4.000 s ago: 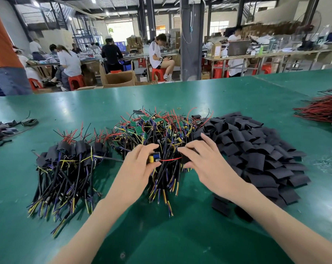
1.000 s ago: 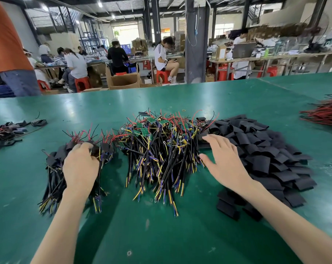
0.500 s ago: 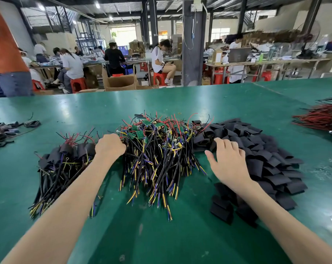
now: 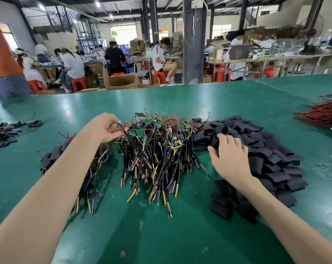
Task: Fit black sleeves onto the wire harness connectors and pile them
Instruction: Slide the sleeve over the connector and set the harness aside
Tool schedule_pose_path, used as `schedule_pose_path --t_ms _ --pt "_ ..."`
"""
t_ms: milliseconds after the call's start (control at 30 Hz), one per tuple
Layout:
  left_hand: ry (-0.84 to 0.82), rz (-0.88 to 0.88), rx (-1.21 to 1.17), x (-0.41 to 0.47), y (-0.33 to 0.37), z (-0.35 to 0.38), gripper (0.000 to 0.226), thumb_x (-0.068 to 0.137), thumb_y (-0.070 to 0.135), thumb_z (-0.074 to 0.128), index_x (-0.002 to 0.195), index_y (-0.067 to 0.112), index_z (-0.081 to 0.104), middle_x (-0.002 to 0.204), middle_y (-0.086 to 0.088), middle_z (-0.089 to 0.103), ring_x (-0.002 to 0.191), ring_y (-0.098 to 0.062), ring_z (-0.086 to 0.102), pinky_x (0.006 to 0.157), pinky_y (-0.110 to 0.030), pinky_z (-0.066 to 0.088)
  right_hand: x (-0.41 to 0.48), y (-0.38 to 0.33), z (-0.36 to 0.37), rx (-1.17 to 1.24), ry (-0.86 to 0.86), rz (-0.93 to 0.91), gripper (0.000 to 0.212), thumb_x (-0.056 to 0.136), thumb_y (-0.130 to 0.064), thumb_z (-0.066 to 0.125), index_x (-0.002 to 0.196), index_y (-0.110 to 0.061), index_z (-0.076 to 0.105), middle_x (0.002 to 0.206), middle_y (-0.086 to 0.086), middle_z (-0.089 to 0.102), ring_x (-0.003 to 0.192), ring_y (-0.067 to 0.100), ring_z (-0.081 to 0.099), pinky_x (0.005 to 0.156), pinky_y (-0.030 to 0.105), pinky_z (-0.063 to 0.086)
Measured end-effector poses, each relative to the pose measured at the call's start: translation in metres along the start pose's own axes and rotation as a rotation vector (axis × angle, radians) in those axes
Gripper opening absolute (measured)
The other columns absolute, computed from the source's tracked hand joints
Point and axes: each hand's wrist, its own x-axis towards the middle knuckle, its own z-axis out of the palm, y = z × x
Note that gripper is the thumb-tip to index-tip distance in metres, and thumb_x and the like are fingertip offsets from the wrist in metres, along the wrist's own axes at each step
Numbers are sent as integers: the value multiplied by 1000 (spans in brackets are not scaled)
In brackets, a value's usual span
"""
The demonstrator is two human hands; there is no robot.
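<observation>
Pinched between thumb and curled fingertips of left hand (image 4: pixel 104 127): top end of one wire harness (image 4: pixel 126 133), its dark lead running down into the heap.

Just right of that hand, between both hands: unsleeved harness pile (image 4: pixel 157 149). Green circuit boards and red leads on the far side, black leads with yellow and blue tips fanned toward the near edge.

Under and left of the left forearm: sleeved harness pile (image 4: pixel 49 159), partly hidden by the arm. Black covers and red lead ends on the far side, coloured tips pointing nearward.

Right hand (image 4: pixel 231 159) palm down on the near-left slope of the black sleeves (image 4: pixel 271 155). Fingers loosely bent and resting on the heap, thumb splayed left, apart from the fingers. Heap spreading right of and beyond that hand, touching the unsleeved pile on its left. A few loose sleeves beside the right wrist.

All on a green surface (image 4: pixel 161 235).

Beyond the unsleeved pile: small yellow rubber band (image 4: pixel 179 111).

Well right of the right hand: red wire bundle (image 4: pixel 321 115).

Well left of the left hand: dark wire scraps (image 4: pixel 7 130), too small to tell apart.

Past the surface's far edge: open cardboard box (image 4: pixel 121 81), red stools (image 4: pixel 79 83), grey pillar (image 4: pixel 193 44), seated people at benches.
</observation>
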Motion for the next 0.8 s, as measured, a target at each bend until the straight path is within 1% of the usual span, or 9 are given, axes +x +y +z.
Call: schedule_pose_path --t_ms 133,200,267,367,467,567,633,700,800 --pt "-71 108 -2 -20 22 13 8 94 -3 45 89 1 50 100 -13 45 72 -12 46 86 -45 52 3 5 -1 6 21 38 38 92 -27 51 123 -5 50 110 14 59 105 35 49 83 44 36" --pt "-70 228 168 -30 27 24 18 96 -4 42 112 -4 48 109 -16 49 76 -19 56 74 -45 52 5 8 -2 5 3 69 34 91 -21 49 121 -5 50 109 15 58 106 35 48 84 45 37" --pt "-78 301 332 -40 27 37 32 97 -2 43 128 -6 40 99 -15 57 74 -20 61 75 -41 51 7 12 -2 -16 -28 95 33 87 -15 49 118 -5 50 110 15 57 105 36 48 84 45 37" --pt "-92 475 392 -56 25 56 21 95 1 45 115 -1 50 90 -9 61 75 -18 65 92 -46 49 10 18 -3 -54 -84 118 33 82 -10 48 114 -7 54 109 14 57 104 35 47 85 43 36" --pt "27 802 235 -72 27 67 15 97 1 40 108 6 50 87 -1 58 70 -15 65 79 -35 57 15 22 -9 104 -108 61 25 79 -6 50 99 -9 64 100 11 63 99 32 51 84 38 39" --pt "130 1126 374 -79 36 67 22 99 4 34 113 13 48 95 -1 57 63 -3 59 66 -24 49 20 23 -27 505 -410 -63 10 78 -11 64 75 -20 67 81 -4 67 81 13 59 76 25 43" --pt "201 1352 689 -80 38 61 31 97 4 33 123 10 49 108 -9 55 79 -10 55 72 -22 39 20 26 -41 585 -776 -188 17 72 -23 78 82 -25 65 84 -8 65 74 3 56 71 19 43" --pt "198 1475 935 -80 30 58 36 95 1 35 127 8 49 118 -15 53 98 -21 49 84 -27 36 19 31 -49 489 -1055 -273 43 65 -34 84 99 -28 59 96 -9 61 76 2 56 70 20 49" --pt "146 1465 1141 -76 -8 54 37 92 -1 40 126 7 52 118 -17 52 106 -29 45 94 -39 35 17 32 -45 233 -1078 -378 58 61 -35 86 108 -31 52 101 -13 56 81 5 55 72 19 48"
